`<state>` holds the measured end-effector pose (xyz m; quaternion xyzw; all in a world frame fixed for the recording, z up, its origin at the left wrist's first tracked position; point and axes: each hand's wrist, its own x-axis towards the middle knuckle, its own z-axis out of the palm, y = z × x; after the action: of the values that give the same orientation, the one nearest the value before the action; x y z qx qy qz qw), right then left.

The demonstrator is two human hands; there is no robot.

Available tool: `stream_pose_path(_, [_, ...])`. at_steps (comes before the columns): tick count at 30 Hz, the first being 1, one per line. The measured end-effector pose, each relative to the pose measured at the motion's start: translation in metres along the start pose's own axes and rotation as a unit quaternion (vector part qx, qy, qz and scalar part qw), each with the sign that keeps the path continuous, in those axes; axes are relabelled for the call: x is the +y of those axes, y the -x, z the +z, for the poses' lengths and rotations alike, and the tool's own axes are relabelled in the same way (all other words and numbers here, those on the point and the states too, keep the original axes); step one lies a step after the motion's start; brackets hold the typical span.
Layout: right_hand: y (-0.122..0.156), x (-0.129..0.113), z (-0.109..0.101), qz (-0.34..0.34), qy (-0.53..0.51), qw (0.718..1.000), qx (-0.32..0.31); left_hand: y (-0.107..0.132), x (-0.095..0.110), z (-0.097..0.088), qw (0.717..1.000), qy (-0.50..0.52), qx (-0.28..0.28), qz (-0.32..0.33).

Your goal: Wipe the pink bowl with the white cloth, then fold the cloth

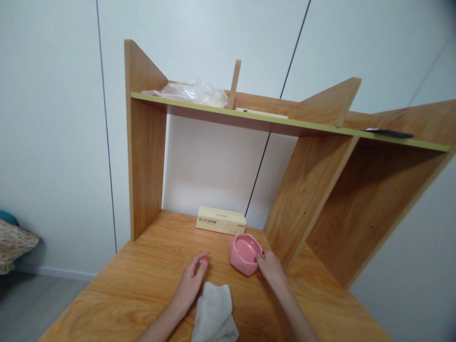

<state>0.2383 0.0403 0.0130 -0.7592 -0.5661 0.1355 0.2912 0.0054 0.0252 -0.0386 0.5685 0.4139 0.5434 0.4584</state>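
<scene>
My right hand [271, 270] grips a pink bowl [238, 259] by its right rim, thumb and fingers closed on the edge. The bowl has an angular, petal-like rim and tilts toward me, with nothing visible inside it. To the left, my left hand [191, 279] is closed in a pinch around a small reddish thing [204, 261], mostly covered by the fingers, with a thin tip poking out. A folded pale grey cloth [215, 313] lies on the wooden desk [142, 285] between my forearms.
A cream-coloured box [221, 221] with printed writing stands at the back of the desk, behind the bowl. Upright wooden panels [306, 190] flank this space. On the overhead shelf [256, 124] are a clear plastic bag [195, 92] and a flat dark object [390, 133].
</scene>
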Motion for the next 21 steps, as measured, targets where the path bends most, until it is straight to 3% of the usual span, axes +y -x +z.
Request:
stream_pose_path(3, [-0.002,0.021,-0.013,0.045,0.027,0.999,-0.004,0.0,0.003,-0.001,0.999,-0.04,-0.019,0.01])
stream_pose_path(7, [0.001,0.038,-0.014,0.067,0.041,0.997,-0.007,0.002,0.016,-0.006,0.99,-0.113,-0.081,0.031])
stream_pose_path(12, [0.0,0.044,-0.008,0.075,0.04,0.996,-0.012,0.006,0.03,-0.012,0.975,-0.146,-0.161,0.039])
stream_pose_path(16, [0.006,0.037,-0.017,0.074,0.048,0.996,0.035,0.008,0.038,-0.014,0.959,-0.178,-0.215,0.048])
stream_pose_path(19, [0.022,0.021,-0.019,0.025,0.017,0.997,0.071,0.009,0.043,-0.015,0.947,-0.21,-0.235,0.054])
stream_pose_path(21, [0.036,0.007,-0.012,-0.058,-0.056,0.996,0.04,0.009,0.045,-0.016,0.941,-0.225,-0.247,0.045])
